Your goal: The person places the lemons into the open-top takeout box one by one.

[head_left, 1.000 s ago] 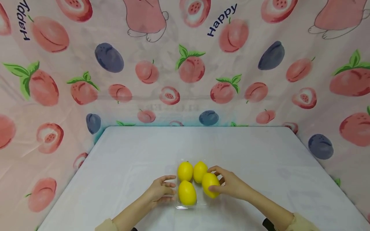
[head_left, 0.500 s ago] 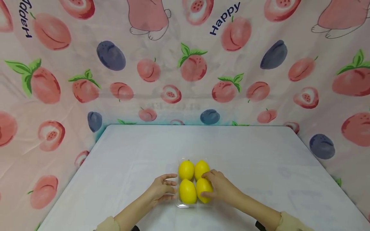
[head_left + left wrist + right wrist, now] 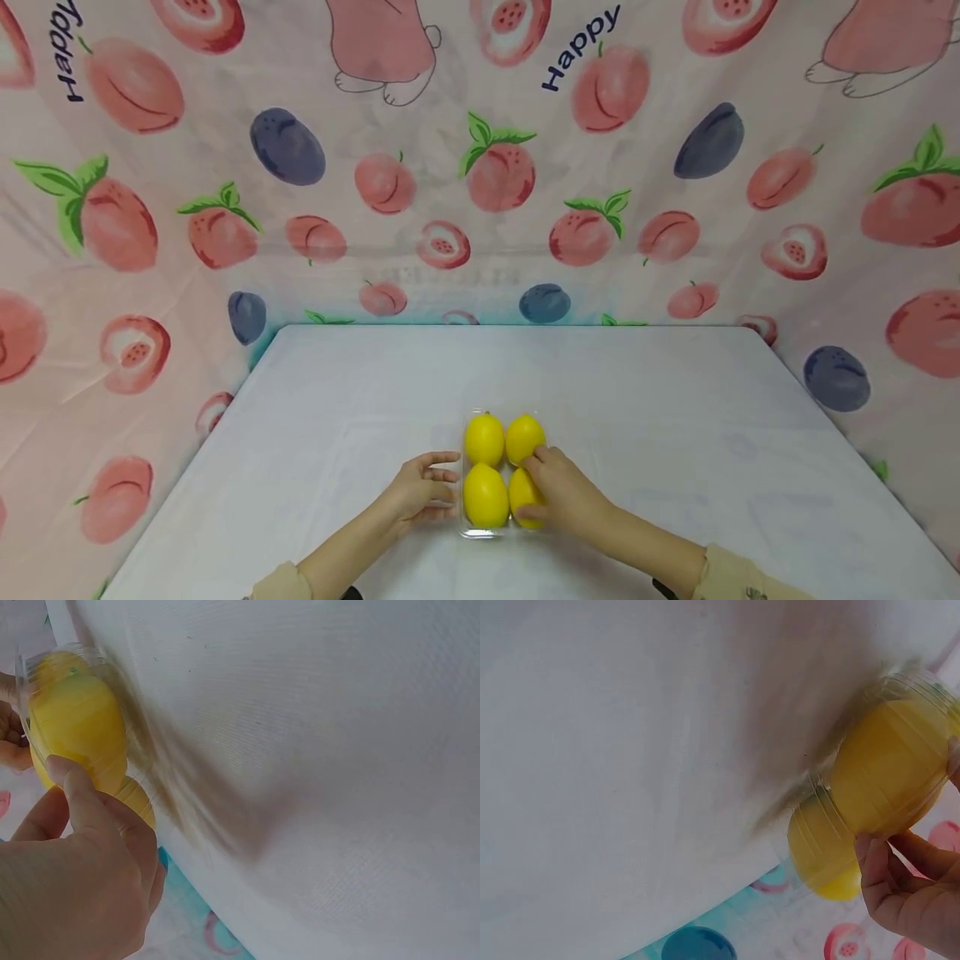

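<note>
A clear plastic tray [image 3: 469, 533] on the white table holds four yellow lemons in two rows. My right hand [image 3: 542, 487] curls round the near right lemon [image 3: 519, 498] and sets it down into the tray beside the near left lemon [image 3: 485, 496]. The far lemons [image 3: 484, 437] lie just behind. My left hand [image 3: 448, 479] rests with fairly straight fingers against the tray's left wall. In the left wrist view a fingertip [image 3: 69, 774] touches the tray wall over a lemon [image 3: 75, 724]. In the right wrist view my fingers [image 3: 889, 889] hold beneath a lemon [image 3: 889, 769] seen through the ribbed tray.
The white table [image 3: 337, 400] stretches bare to the left, right and back of the tray. A pink cloth printed with peaches and plums [image 3: 480, 167] hangs close round the table's back and both sides.
My right hand has carried the fourth lemon leftward from outside the tray and lowered it into the near right place. The left hand has stayed at the tray's side.
</note>
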Demonstrator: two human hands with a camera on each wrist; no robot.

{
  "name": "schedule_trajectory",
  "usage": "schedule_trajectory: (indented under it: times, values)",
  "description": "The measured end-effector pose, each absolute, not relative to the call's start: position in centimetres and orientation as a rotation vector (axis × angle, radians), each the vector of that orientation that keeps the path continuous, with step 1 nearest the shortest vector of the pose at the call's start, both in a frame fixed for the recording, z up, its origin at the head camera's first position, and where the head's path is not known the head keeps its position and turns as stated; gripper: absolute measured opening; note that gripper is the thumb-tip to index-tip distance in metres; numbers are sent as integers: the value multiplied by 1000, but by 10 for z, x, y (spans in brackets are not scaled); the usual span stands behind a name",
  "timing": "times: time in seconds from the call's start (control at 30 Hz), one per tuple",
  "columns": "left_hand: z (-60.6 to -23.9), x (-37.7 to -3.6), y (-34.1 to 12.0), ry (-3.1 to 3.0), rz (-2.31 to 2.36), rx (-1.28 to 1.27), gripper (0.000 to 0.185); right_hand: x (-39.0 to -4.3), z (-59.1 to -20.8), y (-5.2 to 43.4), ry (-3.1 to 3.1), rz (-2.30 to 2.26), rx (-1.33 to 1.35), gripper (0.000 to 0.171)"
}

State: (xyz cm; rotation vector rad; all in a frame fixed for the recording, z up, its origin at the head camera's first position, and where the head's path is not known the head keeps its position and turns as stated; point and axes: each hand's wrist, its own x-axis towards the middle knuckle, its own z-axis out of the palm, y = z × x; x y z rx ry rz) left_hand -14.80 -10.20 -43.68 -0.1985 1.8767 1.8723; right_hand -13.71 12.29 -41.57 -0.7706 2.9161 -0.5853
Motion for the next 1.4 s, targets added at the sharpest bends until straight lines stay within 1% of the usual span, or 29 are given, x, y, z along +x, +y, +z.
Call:
schedule_trajectory:
  times: [0.23,0.5,0.77,1.0,1.07,1.27,1.4]
  values:
    - [-437,-143,-105,1872,1871,-178,57,-133,-418,123,2895,-604,-778,50]
    - [-435,-141,-109,1852,1797,-83,63,-132,-414,126,2865,-597,-826,49]
    - [-436,-143,-106,1857,1801,-82,61,-132,-412,130,2847,-653,-818,50]
    - [-435,-151,-108,1896,1774,-56,58,-139,-407,131,2830,-686,-818,51]
    - [-435,-150,-112,1884,1786,-40,58,-142,-406,133,2807,-702,-849,48]
    - [-438,-141,-127,1895,1784,-24,56,-148,-405,140,2783,-797,-914,32]
    - [-435,-135,-132,2019,1770,38,53,-146,-404,152,2807,-844,-895,30]
